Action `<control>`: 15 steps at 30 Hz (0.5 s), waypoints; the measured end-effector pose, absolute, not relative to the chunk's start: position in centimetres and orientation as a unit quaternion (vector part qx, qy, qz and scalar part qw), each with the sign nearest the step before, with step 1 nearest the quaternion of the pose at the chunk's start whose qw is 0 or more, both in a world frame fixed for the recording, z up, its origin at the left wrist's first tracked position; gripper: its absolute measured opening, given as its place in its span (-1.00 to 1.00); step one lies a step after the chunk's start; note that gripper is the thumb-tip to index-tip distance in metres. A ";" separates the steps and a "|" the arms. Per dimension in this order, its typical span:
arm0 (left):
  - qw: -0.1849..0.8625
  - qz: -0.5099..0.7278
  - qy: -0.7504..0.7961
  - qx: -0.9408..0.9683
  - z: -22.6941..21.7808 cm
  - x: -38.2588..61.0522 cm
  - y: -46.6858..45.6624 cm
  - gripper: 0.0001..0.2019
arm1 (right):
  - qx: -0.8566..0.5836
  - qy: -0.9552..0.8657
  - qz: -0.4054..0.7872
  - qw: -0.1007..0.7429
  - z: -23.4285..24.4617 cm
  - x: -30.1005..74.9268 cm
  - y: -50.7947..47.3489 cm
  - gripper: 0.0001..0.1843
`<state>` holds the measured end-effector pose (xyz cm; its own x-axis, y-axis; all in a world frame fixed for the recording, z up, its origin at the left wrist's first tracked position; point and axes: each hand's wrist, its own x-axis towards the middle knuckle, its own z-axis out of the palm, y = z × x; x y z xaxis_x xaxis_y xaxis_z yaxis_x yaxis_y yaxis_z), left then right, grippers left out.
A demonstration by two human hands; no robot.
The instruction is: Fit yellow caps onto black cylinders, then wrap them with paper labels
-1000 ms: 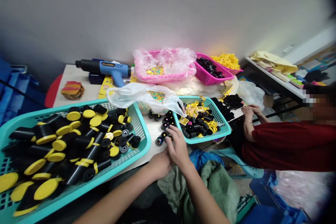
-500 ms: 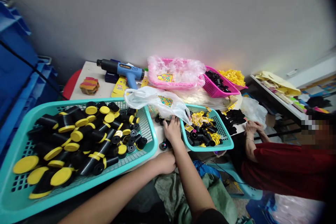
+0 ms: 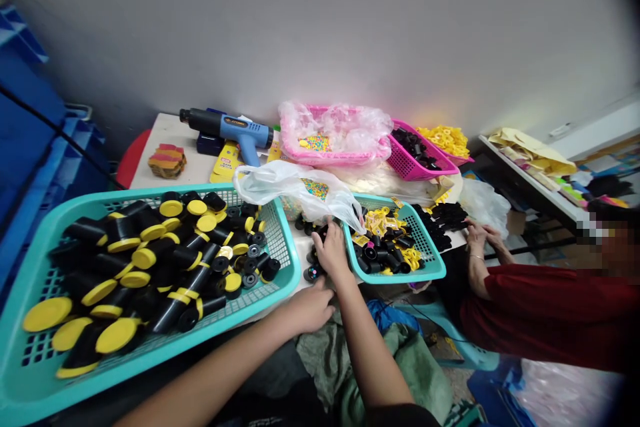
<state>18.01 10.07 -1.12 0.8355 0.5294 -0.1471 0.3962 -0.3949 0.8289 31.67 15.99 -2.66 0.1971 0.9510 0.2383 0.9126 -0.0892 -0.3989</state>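
The small black spools (image 3: 313,273) are lying on the counter (image 3: 147,157), between the large teal basket (image 3: 240,310) and the small teal basket (image 3: 395,277), and the right hand (image 3: 330,253) is the nearer one to them. This hand is curved down over the spools, but whether one is held cannot be told (its fingers hide them). The left hand (image 3: 311,308) is kept open just below, near the counter edge, and nothing is seen in it. The closest spool seems to stand with its round end upward, so its long axis appears nearly upright. The white bag (image 3: 295,185) is hanging just above.
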 end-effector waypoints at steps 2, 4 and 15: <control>0.475 0.061 0.283 0.831 -0.9 17.7 10.0 -0.69 | -0.724 -0.645 0.041 0.243 -2.6 31.7 15.7 -0.33; 0.475 0.054 0.286 0.830 -0.6 17.6 9.9 -0.70 | -0.714 -0.652 0.043 0.249 -2.6 31.7 15.4 -0.33; 0.476 0.033 0.303 0.825 0.1 17.3 9.3 -0.61 | -0.690 -0.679 0.063 0.244 -1.1 30.5 12.6 -0.45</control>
<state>17.29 9.30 0.13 0.8140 0.5317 -0.2340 0.4685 -0.3626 0.8056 30.45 12.58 -1.05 0.0708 0.9674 0.2431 0.9057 0.0398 -0.4221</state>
